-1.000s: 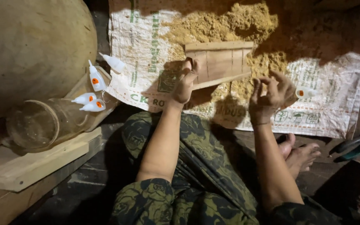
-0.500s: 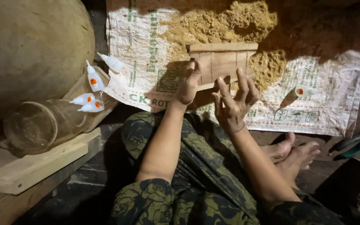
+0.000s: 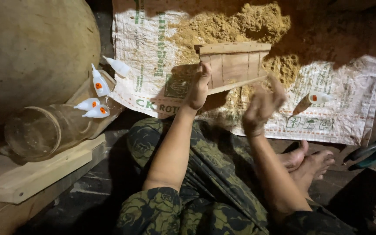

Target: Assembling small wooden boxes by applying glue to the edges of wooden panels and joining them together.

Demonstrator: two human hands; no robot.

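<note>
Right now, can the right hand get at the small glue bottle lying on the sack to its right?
Probably yes. The right hand is raised, empty and motion-blurred, just left of the small glue bottle, which lies alone on the woven sack. Nothing sits between them; the left hand holds the wooden piece.

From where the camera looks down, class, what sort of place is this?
Probably a makeshift floor-level woodcraft workspace: a mound of yellow sawdust on a white woven plastic sack, small white glue bottles with orange labels, and a slatted wooden piece held by the left hand.
</note>
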